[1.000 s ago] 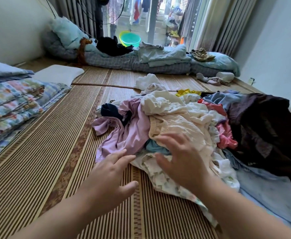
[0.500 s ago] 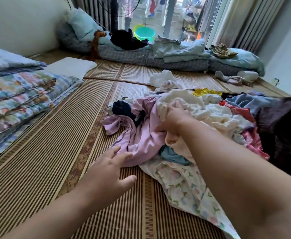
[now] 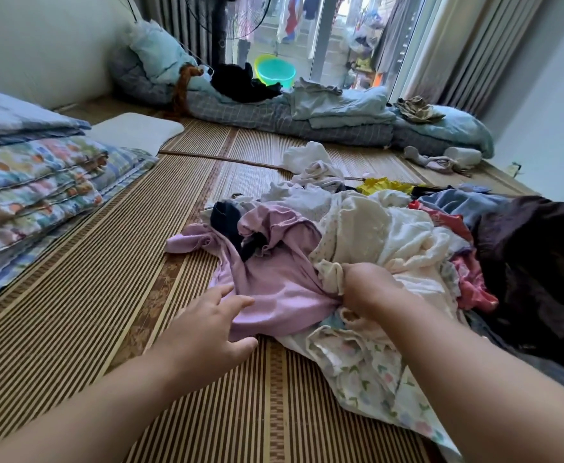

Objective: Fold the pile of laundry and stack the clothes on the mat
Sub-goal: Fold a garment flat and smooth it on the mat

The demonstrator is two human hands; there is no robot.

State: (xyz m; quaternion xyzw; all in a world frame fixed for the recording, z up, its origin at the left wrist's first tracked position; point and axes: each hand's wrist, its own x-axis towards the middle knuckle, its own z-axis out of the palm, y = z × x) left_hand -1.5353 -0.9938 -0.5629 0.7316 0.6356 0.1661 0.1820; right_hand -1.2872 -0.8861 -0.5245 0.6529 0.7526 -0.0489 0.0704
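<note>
The pile of laundry [image 3: 390, 248] sprawls on the striped mat [image 3: 107, 295], right of centre. The right hand [image 3: 367, 289] clenches a cream garment [image 3: 357, 235] (likely to free it); the left hand [image 3: 207, 329], fingers spread, reaches toward the lilac garment [image 3: 273, 282] beside it.

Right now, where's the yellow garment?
In the head view, the yellow garment lies at the pile's far edge, right of centre, beyond the cream clothes.
</note>
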